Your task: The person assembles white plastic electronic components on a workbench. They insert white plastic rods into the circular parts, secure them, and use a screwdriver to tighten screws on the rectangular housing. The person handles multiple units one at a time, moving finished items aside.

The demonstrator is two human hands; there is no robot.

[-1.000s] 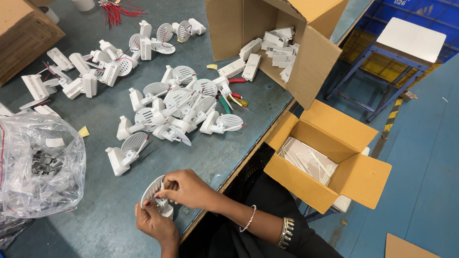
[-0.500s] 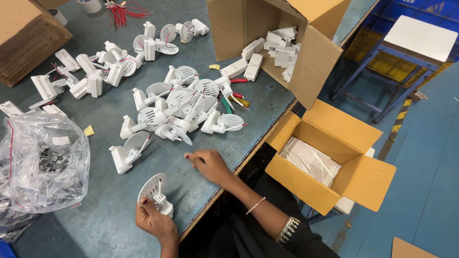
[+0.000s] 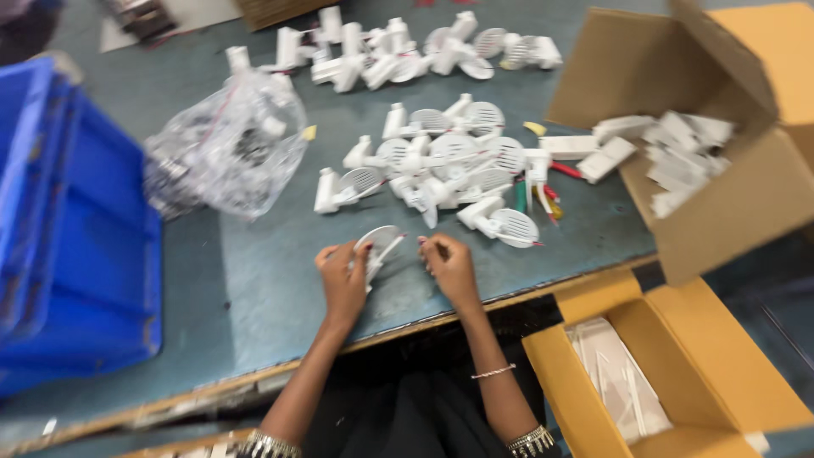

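At the far left a blue plastic crate [image 3: 76,229] sits on the grey-green desk [image 3: 263,288]. Next to it, further back, lies a clear plastic bag [image 3: 225,148] stuffed with small parts. Near the front edge of the desk the left hand [image 3: 343,280] has its fingers [image 3: 352,253] clenched around a round white grille part [image 3: 379,244], which rests tilted just above the desk surface, between the two hands. The right hand [image 3: 449,267] is just beside it, its fingers curled in near the part's thin stem; the blur keeps me from telling whether they actually pinch it. Behind the hands a heap of white grille pieces [image 3: 449,165] spreads over the middle of the desk, with a few coloured bits at its right edge. To the right an open cardboard box [image 3: 704,144] lies on its side, white blocks spilling from it. Below the desk edge, another open yellow-brown box [image 3: 670,373] holds flat white pieces.
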